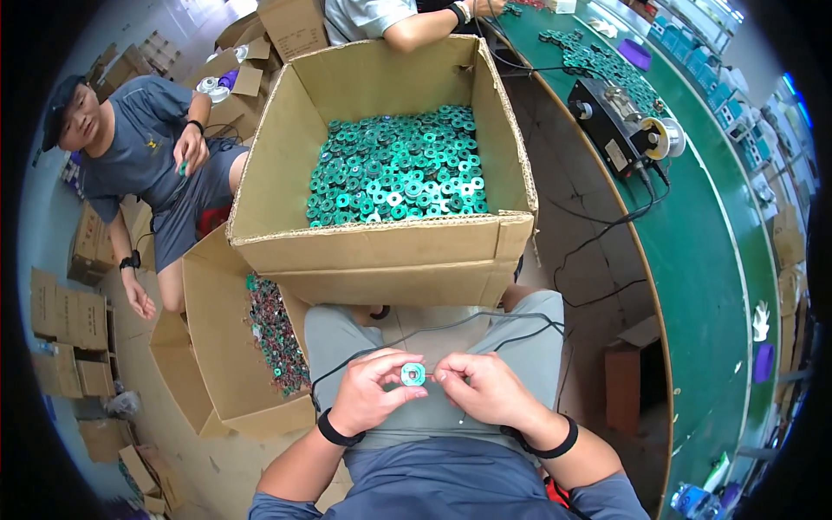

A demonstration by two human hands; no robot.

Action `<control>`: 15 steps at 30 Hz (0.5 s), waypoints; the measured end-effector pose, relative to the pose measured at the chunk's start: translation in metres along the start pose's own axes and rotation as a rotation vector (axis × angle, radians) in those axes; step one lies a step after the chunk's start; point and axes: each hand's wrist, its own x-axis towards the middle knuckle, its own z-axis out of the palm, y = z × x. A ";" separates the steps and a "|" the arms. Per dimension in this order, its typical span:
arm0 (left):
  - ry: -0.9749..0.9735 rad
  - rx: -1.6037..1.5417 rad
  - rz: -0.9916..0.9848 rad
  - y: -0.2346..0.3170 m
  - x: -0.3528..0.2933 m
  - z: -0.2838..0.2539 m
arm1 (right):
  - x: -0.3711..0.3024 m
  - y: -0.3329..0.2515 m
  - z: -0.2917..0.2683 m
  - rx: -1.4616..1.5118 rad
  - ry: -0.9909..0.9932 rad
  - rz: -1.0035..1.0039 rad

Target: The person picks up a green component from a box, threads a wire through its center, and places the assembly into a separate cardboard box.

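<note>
In my lap, my left hand (374, 392) pinches a small green circuit board (413, 374) with a pale centre between thumb and fingertips. Just to its right, my right hand (487, 387) has its thumb and forefinger pressed together. A thin reddish wire seems to run from the board to those fingertips, too fine to be sure of. Beyond my knees stands a large open cardboard box (373, 256), holding a heap of green ring-shaped boards (394, 169).
Left of my legs, another open carton (217, 347) holds green boards with reddish wires (276, 329). A person (156, 147) sits at far left; another person's arm (425, 30) rests by the big box. A green workbench (693, 303) on the right carries a black soldering device (611, 130) with trailing cables.
</note>
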 end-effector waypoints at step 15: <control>0.062 0.283 0.028 0.018 -0.010 -0.001 | -0.012 -0.009 0.003 -0.193 -0.043 -0.160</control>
